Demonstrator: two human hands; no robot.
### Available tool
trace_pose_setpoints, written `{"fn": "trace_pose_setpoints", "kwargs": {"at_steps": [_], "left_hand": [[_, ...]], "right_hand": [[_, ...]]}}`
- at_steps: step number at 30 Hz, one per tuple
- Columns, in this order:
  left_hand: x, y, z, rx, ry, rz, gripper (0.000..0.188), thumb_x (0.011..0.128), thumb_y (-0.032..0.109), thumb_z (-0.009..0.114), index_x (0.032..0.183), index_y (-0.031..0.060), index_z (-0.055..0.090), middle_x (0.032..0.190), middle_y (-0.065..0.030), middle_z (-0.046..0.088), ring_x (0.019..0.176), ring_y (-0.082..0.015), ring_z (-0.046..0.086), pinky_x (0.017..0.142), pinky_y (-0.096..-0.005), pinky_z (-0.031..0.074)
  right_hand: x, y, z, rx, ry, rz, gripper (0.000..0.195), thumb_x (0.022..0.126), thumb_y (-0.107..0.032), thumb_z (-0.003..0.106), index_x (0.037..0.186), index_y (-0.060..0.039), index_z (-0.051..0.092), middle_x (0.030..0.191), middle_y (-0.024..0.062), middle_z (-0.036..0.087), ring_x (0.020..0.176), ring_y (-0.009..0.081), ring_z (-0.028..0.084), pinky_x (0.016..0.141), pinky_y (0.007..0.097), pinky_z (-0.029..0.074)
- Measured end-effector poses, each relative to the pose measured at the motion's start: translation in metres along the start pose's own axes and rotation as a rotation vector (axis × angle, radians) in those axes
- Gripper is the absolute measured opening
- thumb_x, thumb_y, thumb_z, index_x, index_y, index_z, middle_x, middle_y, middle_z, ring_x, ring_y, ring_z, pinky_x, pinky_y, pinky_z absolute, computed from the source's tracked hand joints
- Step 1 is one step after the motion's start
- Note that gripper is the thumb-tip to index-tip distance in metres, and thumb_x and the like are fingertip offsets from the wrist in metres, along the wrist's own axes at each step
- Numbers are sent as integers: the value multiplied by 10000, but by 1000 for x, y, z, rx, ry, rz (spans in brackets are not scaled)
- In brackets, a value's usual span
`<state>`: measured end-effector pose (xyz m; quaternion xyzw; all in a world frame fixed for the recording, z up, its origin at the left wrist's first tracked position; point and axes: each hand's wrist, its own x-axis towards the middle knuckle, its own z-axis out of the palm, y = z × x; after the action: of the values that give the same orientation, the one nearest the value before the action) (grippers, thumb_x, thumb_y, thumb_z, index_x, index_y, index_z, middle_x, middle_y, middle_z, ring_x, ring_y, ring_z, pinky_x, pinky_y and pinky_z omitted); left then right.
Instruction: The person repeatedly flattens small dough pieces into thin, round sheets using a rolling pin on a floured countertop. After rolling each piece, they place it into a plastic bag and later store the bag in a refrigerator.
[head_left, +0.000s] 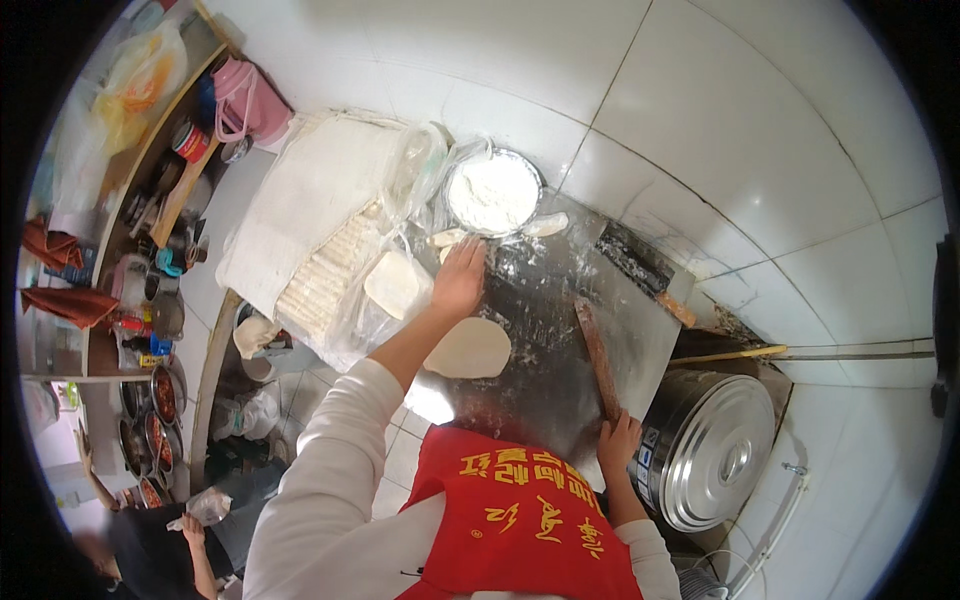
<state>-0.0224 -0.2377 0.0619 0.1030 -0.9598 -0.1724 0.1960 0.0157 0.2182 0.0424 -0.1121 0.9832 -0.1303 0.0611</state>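
My right hand (619, 438) grips the near end of a wooden rolling pin (597, 360), which lies along the right part of a floured metal worktop (551, 409). My left hand (460, 276) reaches forward, fingers close together, to small dough pieces (448, 238) beside a bowl of flour (493, 191). Its fingertips cover part of the dough, so whether they pinch any is hidden. Nearer to me, a flat rolled-out dough sheet (469, 348) rests on the metal. Left of my hand, a pale dough slab (392, 285) sits on clear plastic.
A floury cleaver (634, 259) lies near the tiled wall. To the right stands a large lidded steel pot (720, 454). White cloth (315, 172) partly covers rows of dough strips (330, 274). A pink thermos (251, 101) stands at back left; another person (169, 551) is at lower left.
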Motion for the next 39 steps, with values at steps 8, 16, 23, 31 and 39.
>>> {"fn": "trace_pose_setpoints", "kwargs": {"at_steps": [8,16,23,31,39], "left_hand": [[78,-25,17,-73,-269,2,214,846,98,566,1025,54,676,1002,-189,674,960,-373,633,901,-455,479],[-9,2,2,-567,-382,-333,291,789,45,659,1077,64,697,935,-163,707,825,-245,674,743,-354,521],[-186,3,-18,60,-487,-49,725,863,343,637,1434,-23,383,1547,-190,322,1456,-350,260,1204,-511,162],[-157,27,7,-96,-603,412,838,862,499,611,1467,-15,342,1547,-231,298,1455,-391,238,1202,-529,140],[-153,6,-38,175,-585,34,873,865,522,603,1438,-83,339,1519,-307,280,1431,-447,240,1181,-551,161]], "right_hand": [[-3,0,6,-5,2,77,493,850,-170,661,1291,-10,510,1160,231,521,1080,421,497,937,500,411],[5,-7,6,-21,41,-8,472,859,-169,643,1276,11,513,1142,239,526,1062,425,507,925,505,425],[3,-2,8,-24,72,-77,477,872,-181,639,1277,27,498,1144,251,524,1056,427,508,927,503,427],[11,2,6,3,-5,-97,501,886,-205,639,1303,20,476,1148,255,516,1062,439,506,924,511,428],[8,-1,4,17,6,-56,506,875,-187,642,1307,20,481,1131,255,526,1057,440,510,917,516,429]]}}
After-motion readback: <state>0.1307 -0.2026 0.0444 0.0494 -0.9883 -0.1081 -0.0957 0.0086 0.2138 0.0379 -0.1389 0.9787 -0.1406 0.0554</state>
